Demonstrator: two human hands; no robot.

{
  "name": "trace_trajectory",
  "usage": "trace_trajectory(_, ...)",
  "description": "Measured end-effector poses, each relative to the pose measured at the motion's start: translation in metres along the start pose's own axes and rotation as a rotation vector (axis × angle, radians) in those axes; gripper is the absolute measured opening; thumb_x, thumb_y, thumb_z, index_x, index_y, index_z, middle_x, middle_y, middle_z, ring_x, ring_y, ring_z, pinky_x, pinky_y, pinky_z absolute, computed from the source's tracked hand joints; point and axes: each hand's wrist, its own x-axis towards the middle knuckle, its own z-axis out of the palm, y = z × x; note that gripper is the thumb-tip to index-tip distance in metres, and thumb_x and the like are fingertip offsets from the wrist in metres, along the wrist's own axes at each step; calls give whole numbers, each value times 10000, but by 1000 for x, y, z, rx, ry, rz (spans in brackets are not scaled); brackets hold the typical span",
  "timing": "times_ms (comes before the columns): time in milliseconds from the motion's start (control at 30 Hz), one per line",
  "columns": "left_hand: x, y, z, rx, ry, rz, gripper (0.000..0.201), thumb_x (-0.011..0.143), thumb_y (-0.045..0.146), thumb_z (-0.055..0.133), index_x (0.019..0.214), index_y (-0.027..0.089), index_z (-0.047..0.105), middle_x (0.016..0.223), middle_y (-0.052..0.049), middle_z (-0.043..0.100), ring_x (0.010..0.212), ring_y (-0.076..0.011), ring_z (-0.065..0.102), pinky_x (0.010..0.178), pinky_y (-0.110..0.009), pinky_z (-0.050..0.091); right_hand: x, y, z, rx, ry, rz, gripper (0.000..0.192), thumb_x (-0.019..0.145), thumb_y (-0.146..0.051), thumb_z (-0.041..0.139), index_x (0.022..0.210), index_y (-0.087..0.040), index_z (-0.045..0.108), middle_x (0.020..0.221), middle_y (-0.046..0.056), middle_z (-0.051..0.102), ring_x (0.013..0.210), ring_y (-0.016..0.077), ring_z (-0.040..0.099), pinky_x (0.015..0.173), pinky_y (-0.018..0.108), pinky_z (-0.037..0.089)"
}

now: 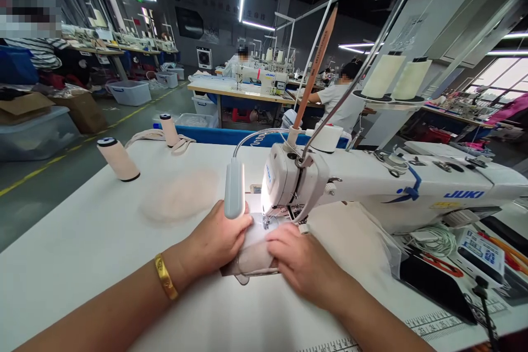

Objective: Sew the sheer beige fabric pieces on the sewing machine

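A white sewing machine (284, 176) stands over the table, its needle area lit by a small grey lamp (234, 190) on a bent metal neck. Under the presser foot lies a piece of thin pale beige fabric (256, 256). My left hand (218, 236) is closed on the fabric's left side, thumb toward the needle; the lamp covers part of its fingers. To the right of the needle, my right hand (301, 258) grips the same fabric with bent fingers close to the presser foot. The fabric's folds between the hands are only partly visible.
Thread cones (119, 159) stand at the table's back left. Pale fabric (350, 236) lies under the machine arm. A dark phone (435, 286), coiled cable (431, 242) and printed ruler (441, 324) are at right. Other people sit at machines behind.
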Motion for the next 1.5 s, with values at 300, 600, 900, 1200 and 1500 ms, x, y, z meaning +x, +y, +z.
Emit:
trace_trajectory(300,-6,18,-2,-164,-127,86,223,938,164,531,770,199,674,950,-60,642,864,-224,578,826,-395,462,-4,6,-12,27,177,-87,236,907,-47,494,996,-218,630,895,59,667,934,238,589,811,344,495)
trace_trajectory(600,-6,31,1,-223,-177,98,196,944,166,572,1004,224,749,902,-54,637,807,-220,553,769,-395,428,-7,11,-2,-159,149,95,293,813,25,467,927,-194,625,798,52,594,822,234,499,756,344,410)
trace_trajectory(900,-6,29,0,-201,-70,132,271,990,143,489,967,215,749,931,-77,686,840,-233,589,762,-390,460,-5,-5,4,19,-90,27,253,841,36,464,847,-207,533,826,28,613,823,208,536,675,315,357)
trace_trajectory(1200,-6,30,-1,-171,-43,158,309,980,131,483,990,239,772,869,-74,741,845,-223,650,803,-376,522,-8,-5,5,5,-62,20,291,839,46,458,910,-212,572,866,37,638,836,213,553,662,323,354)
trace_trajectory(1500,-11,33,2,-161,-33,161,234,963,139,568,985,249,773,873,-64,733,840,-219,630,832,-384,494,-6,-3,7,-11,-16,32,290,789,68,438,808,-217,488,805,12,593,753,191,497,614,309,298)
